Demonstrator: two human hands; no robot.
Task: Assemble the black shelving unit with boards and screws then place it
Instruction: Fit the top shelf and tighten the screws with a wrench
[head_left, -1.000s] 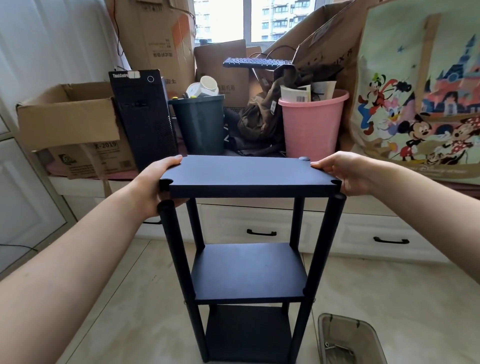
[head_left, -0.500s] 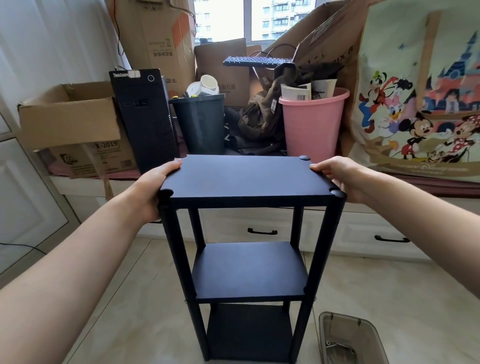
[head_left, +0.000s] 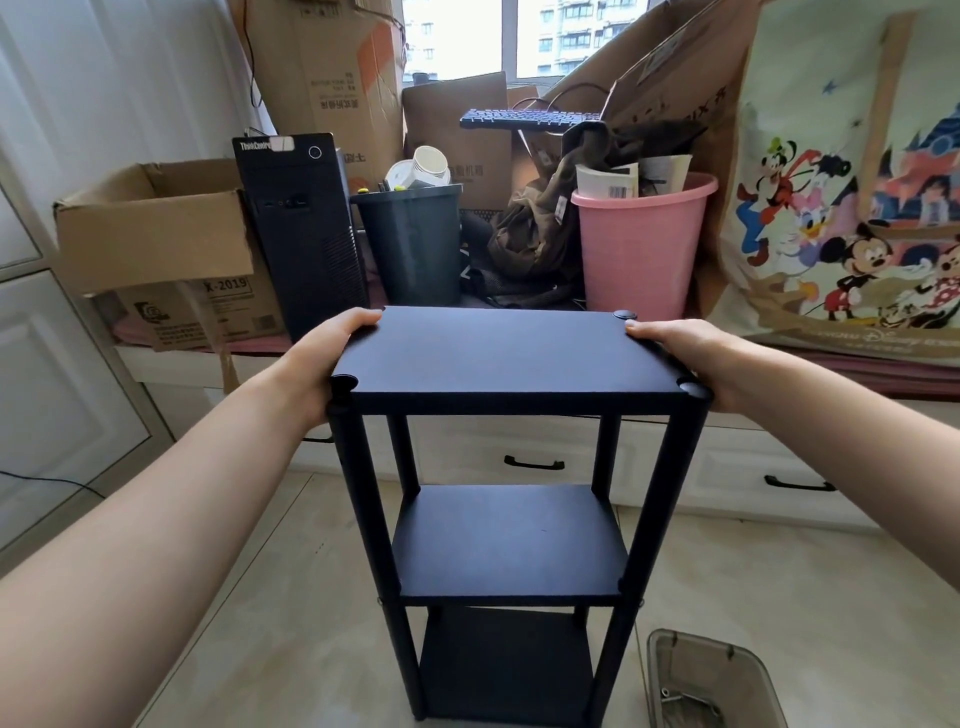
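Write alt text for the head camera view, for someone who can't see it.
Two bare hands, left and right, grip the top board of a black three-tier shelving unit standing on a tiled floor. Behind it are a pink bin, a black computer tower and cardboard boxes.

The black shelving unit (head_left: 506, 540) stands upright on the tiled floor (head_left: 249, 623), with open floor to its left. A clear plastic tray (head_left: 711, 686) sits just beside its right foot. Behind it, the window bench (head_left: 171, 364) is packed: cardboard box (head_left: 156, 234), computer tower (head_left: 301, 228), dark bin (head_left: 410, 244), pink bin (head_left: 639, 244). Between the shelf boards, the gaps are open.
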